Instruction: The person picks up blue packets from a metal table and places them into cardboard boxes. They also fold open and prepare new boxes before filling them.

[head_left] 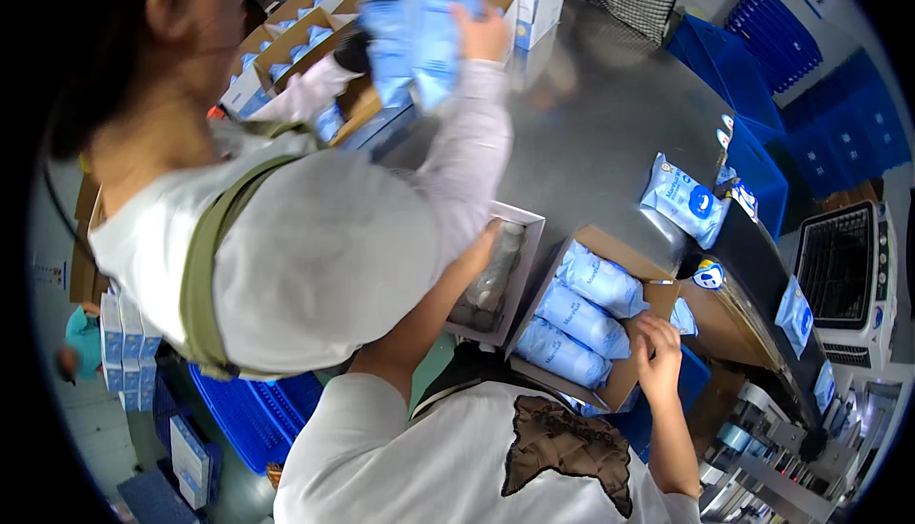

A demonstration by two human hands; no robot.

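Observation:
My right hand (658, 345) grips the near right flap of an open cardboard box (624, 259) that holds three light blue pouches (583, 319) lying side by side. My left hand (482, 242) reaches to the left rim of a white open box (530, 224) with pale round containers (489, 286) inside. A co-worker's sleeve hides most of that hand, so its fingers do not show. Both boxes rest on a grey metal table (591, 123).
A co-worker (315, 238) in a white top leans over the table at my left, lifting several blue pouches (419, 28) above rows of open cartons (305, 33). One loose pouch (684, 200) lies at the right. Blue crates (724, 66) stand beyond, and a machine (843, 276) at far right.

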